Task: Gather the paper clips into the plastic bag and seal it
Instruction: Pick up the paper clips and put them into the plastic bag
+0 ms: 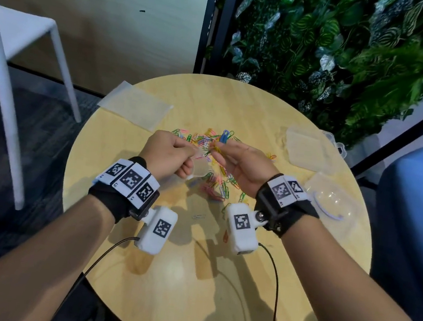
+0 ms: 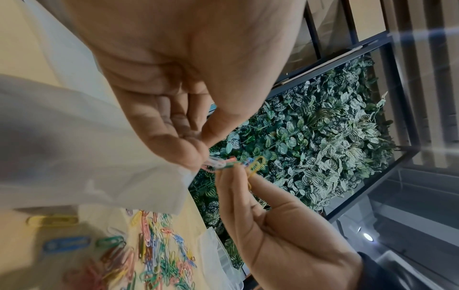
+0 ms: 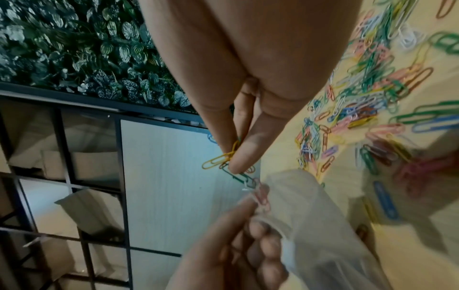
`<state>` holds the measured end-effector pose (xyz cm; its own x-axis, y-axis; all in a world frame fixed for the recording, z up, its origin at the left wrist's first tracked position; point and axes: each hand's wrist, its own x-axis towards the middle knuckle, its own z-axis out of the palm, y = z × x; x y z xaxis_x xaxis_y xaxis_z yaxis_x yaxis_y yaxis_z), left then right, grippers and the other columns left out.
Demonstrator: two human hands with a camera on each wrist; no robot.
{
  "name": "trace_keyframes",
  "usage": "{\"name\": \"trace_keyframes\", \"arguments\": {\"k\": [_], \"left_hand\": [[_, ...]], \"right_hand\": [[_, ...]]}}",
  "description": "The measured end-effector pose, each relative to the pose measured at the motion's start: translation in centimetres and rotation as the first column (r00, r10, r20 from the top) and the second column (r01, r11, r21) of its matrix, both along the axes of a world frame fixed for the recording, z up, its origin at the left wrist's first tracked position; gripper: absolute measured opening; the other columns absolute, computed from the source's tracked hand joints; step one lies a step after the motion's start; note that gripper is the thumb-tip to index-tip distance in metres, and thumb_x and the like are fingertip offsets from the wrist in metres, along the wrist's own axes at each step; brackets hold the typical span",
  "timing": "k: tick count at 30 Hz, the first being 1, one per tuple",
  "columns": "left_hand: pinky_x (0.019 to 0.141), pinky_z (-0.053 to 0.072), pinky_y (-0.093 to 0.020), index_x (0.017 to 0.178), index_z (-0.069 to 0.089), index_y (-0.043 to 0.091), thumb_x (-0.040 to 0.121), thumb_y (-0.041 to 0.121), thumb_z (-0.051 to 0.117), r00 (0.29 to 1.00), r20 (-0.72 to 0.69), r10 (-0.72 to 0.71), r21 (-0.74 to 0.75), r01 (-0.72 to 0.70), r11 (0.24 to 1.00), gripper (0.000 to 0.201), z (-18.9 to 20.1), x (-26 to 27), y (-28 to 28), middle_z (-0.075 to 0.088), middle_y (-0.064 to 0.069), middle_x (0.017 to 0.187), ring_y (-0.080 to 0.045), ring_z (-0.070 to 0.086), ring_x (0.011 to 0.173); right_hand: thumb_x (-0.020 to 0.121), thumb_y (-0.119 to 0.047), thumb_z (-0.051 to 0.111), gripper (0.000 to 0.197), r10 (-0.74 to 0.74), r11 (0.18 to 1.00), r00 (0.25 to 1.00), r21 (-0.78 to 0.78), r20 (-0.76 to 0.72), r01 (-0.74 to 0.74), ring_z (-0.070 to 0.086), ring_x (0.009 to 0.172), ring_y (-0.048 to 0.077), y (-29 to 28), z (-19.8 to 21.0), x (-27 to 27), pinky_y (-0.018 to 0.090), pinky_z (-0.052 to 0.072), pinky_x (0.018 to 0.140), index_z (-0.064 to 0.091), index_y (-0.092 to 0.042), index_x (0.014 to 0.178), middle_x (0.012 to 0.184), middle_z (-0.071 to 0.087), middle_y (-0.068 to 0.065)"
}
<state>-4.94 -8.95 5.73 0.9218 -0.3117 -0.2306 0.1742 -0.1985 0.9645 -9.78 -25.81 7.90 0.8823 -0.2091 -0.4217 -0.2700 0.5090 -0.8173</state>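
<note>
My left hand [image 1: 168, 151] pinched the plastic bag [image 3: 310, 225] at its mouth. My right hand [image 1: 242, 164] pinched a bunch of paper clips [image 3: 224, 158] just beside that opening, the loose pile [image 1: 213, 160] below my fingers.

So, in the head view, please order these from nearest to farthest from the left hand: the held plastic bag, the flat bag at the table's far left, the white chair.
1. plastic bag, held in the left hand
2. flat bag, far left on the table
3. white chair, on the floor, left
</note>
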Motion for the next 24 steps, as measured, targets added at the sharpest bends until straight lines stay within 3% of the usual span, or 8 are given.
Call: {"name": "trace_keyframes", "arguments": {"k": [4, 8, 11, 14, 17, 19, 21, 24], "left_hand": [[0.044, 0.049, -0.023, 0.091, 0.076, 0.006, 0.092, 0.007, 0.064, 1.000, 0.004, -0.029, -0.027, 0.029, 0.999, 0.012, 0.0, -0.2, 0.1, 0.062, -0.009, 0.055, -0.019, 0.058, 0.045], [0.043, 0.048, -0.022, 0.088, 0.076, 0.005, 0.093, 0.006, 0.063, 0.999, 0.006, -0.042, -0.022, 0.042, 0.999, 0.013, -0.1, -0.3, 0.1, 0.062, -0.006, 0.052, -0.018, 0.056, 0.044], [0.044, 0.048, -0.021, 0.090, 0.075, 0.006, 0.093, 0.006, 0.063, 0.999, 0.015, -0.048, -0.022, 0.048, 0.999, 0.012, 0.1, -0.5, 0.1, 0.063, -0.007, 0.054, -0.016, 0.056, 0.043], [0.044, 0.049, -0.022, 0.092, 0.075, 0.007, 0.093, 0.006, 0.062, 0.998, 0.016, -0.055, -0.035, 0.056, 0.998, 0.013, 0.1, -0.8, 0.1, 0.062, -0.004, 0.052, -0.016, 0.056, 0.043], [0.044, 0.048, -0.022, 0.086, 0.076, 0.010, 0.093, 0.005, 0.063, 0.997, -0.010, -0.072, -0.060, 0.072, 0.996, 0.015, 0.1, -1.3, -0.1, 0.061, -0.005, 0.051, -0.017, 0.054, 0.044], [0.044, 0.047, -0.022, 0.086, 0.076, 0.010, 0.094, 0.005, 0.062, 0.996, -0.012, -0.085, -0.072, 0.084, 0.994, 0.017, 0.2, -1.6, 0.0, 0.061, -0.006, 0.052, -0.018, 0.054, 0.045], [0.046, 0.048, -0.023, 0.087, 0.076, 0.011, 0.094, 0.005, 0.061, 0.995, 0.010, -0.098, -0.068, 0.098, 0.993, 0.018, 0.4, -1.7, 0.2, 0.062, -0.006, 0.054, -0.017, 0.056, 0.046], [0.048, 0.050, -0.024, 0.084, 0.075, 0.015, 0.094, 0.006, 0.061, 0.995, 0.037, -0.096, -0.059, 0.098, 0.993, 0.019, 0.4, -1.5, 0.4, 0.064, -0.006, 0.055, -0.019, 0.058, 0.049]], "right_hand": [[0.085, 0.012, 0.061, 0.021, 0.036, 0.994, 0.998, -0.101, -0.046, -0.041, 0.070, 0.073, 0.020, 1.5, -1.4, -0.2, 0.026, 0.059, 0.079, 0.053, -0.005, 0.075, 0.078, 0.057, 0.013], [0.086, 0.014, 0.058, 0.017, 0.057, 0.960, 0.994, -0.269, -0.098, -0.082, 0.067, 0.076, 0.025, 2.2, -1.6, -0.2, 0.025, 0.059, 0.077, 0.062, 0.008, 0.101, 0.087, 0.062, 0.019], [0.082, 0.010, 0.065, 0.022, 0.134, 0.867, 0.976, -0.456, -0.172, -0.200, 0.070, 0.080, 0.030, 1.9, -1.2, -0.1, 0.034, 0.059, 0.083, 0.067, -0.002, 0.100, 0.083, 0.068, 0.018], [0.066, -0.004, 0.080, 0.029, 0.177, 0.729, 0.956, -0.620, -0.236, -0.288, 0.073, 0.088, 0.030, 2.0, -0.7, 0.0, 0.044, 0.058, 0.087, 0.070, -0.014, 0.091, 0.087, 0.075, 0.017], [0.065, -0.009, 0.081, 0.027, 0.135, 0.605, 0.969, -0.757, -0.205, -0.245, 0.075, 0.073, 0.022, 2.3, -0.6, -0.1, 0.032, 0.061, 0.071, 0.069, -0.010, 0.088, 0.078, 0.076, 0.011], [0.072, -0.006, 0.077, 0.016, 0.100, 0.496, 0.984, -0.850, -0.149, -0.179, 0.073, 0.064, 0.017, 2.8, -0.7, -0.4, 0.019, 0.055, 0.054, 0.066, -0.009, 0.083, 0.075, 0.075, 0.011], [0.077, -0.007, 0.071, 0.015, 0.071, 0.422, 0.994, -0.901, -0.081, -0.104, 0.071, 0.060, 0.012, 3.2, -1.1, -0.5, 0.014, 0.048, 0.049, 0.060, -0.015, 0.083, 0.071, 0.073, 0.006], [0.083, -0.006, 0.064, 0.023, 0.083, 0.460, 0.993, -0.880, -0.087, -0.116, 0.066, 0.064, 0.014, 3.6, -1.7, -0.7, 0.012, 0.043, 0.046, 0.054, -0.020, 0.097, 0.074, 0.068, -0.004]]}}
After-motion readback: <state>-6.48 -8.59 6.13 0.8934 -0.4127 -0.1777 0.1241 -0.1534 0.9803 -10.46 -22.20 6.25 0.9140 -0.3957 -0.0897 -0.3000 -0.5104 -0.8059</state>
